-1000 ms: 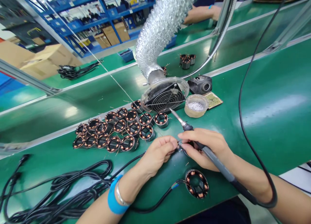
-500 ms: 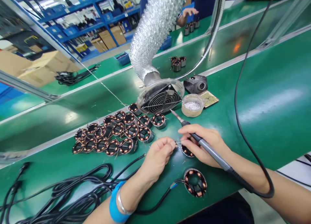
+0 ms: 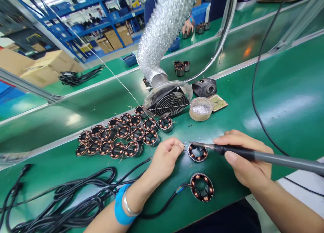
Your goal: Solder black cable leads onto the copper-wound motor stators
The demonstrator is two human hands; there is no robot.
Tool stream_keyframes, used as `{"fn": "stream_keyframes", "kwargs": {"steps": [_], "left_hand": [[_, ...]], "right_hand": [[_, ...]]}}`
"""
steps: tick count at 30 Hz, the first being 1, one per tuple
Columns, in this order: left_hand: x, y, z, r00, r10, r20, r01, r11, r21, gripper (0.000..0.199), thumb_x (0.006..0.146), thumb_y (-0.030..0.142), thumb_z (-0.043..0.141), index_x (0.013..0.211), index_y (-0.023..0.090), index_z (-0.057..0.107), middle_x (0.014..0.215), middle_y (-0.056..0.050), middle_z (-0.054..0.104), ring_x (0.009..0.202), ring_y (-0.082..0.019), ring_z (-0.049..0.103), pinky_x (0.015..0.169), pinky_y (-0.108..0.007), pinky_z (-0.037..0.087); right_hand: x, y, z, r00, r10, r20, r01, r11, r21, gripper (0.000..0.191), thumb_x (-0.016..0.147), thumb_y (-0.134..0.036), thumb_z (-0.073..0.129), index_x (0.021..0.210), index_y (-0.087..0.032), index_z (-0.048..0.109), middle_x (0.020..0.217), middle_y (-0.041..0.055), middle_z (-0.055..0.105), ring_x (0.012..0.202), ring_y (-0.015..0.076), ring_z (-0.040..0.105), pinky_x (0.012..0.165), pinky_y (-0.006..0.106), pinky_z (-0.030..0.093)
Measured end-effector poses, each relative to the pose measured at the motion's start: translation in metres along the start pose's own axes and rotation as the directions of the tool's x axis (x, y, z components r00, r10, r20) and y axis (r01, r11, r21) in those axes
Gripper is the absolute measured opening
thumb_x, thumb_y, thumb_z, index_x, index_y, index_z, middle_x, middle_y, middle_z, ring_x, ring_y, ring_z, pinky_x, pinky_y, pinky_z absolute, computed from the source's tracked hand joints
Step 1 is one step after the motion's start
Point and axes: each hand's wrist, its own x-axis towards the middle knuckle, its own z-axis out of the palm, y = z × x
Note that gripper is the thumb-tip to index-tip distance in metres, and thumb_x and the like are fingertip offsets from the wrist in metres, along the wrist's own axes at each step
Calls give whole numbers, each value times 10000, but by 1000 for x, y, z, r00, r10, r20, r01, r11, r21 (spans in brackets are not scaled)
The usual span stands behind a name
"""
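Pinching thin wires (image 3: 186,146) between the thumb and fingers of the left hand (image 3: 167,157), probably to steady them at the edge of a coil ring (image 3: 194,157). (Too small to tell how many.) Gripping a soldering iron (image 3: 258,156) in the right hand (image 3: 249,155), behind the bare metal, likely to spare the fingers from heat, and laying it nearly level so as to bring the tip (image 3: 198,144) over the ring's far edge, close by the wires. Cannot tell whether touching.

Nearer the body, see a second coil ring (image 3: 210,188), joined by coloured wires (image 3: 180,188) to a black cord (image 3: 167,207) running behind the left wrist. Farther left, find loose black cables (image 3: 68,187), perhaps heaped there for easy reach.

Beyond the hands, find more coil rings (image 3: 124,137) packed closely on the green bench (image 3: 227,120), seemingly to save room. Behind them, note a fan hood (image 3: 170,103) on a silver hose (image 3: 162,34), facing the work, likely to draw off fumes. Beside it, see a tub (image 3: 200,115) and a black stand (image 3: 204,87), presumably kept handy for the iron. Across the way, notice another person's hand (image 3: 187,25).
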Motion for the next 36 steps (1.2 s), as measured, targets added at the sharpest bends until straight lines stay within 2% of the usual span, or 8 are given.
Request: {"fn": "stream_keyframes", "kwargs": {"steps": [4,9,14,19,27,32,36], "left_hand": [[-1,1,-1,1000,21,-1,-21,999,44,227,783,364,567,662,190,485,502,106,271,449,-63,169,457,-211,179],[0,2,0,1000,20,-9,-19,997,76,216,788,345,559,656,191,485,498,104,275,449,-65,175,463,-213,190],[-1,3,0,999,31,-12,-30,994,104,217,794,347,551,658,190,489,504,100,284,458,-70,186,468,-214,200],[-2,6,1,999,37,-10,-35,991,128,229,793,353,559,649,189,487,513,94,293,469,-74,195,471,-217,204],[-2,7,1,999,42,-15,-39,988,149,238,787,362,570,642,189,492,523,84,304,485,-82,217,473,-215,214],[-2,7,0,999,31,-16,-29,989,148,268,774,389,603,633,191,489,514,86,301,482,-82,221,470,-214,212],[-2,6,0,999,39,-9,-37,987,158,259,789,378,588,641,192,484,518,84,303,486,-85,219,472,-215,219]], "right_hand": [[-10,5,1,992,107,-67,-103,993,60,166,840,-211,589,950,-230,712,725,18,624,598,164,527,532,307,397],[-8,5,3,992,116,-59,-113,992,54,160,830,-202,586,928,-226,711,724,10,640,602,154,544,533,289,408],[-5,2,4,996,84,-34,-83,996,34,163,822,-196,588,934,-223,702,768,23,672,642,174,585,561,304,439],[-3,-5,3,999,39,28,-38,999,-22,172,816,-174,569,940,-213,682,737,24,658,572,160,554,517,304,429],[-4,-13,10,979,-177,96,184,980,-69,280,761,-121,536,995,-189,674,613,10,563,480,147,469,469,303,377],[-4,-12,6,981,-172,86,178,982,-60,300,764,-131,533,1022,-205,668,613,8,568,499,159,521,477,303,411],[-2,-12,5,985,-163,60,166,985,-53,308,743,-115,539,1009,-192,675,610,10,557,493,152,505,472,300,398]]}}
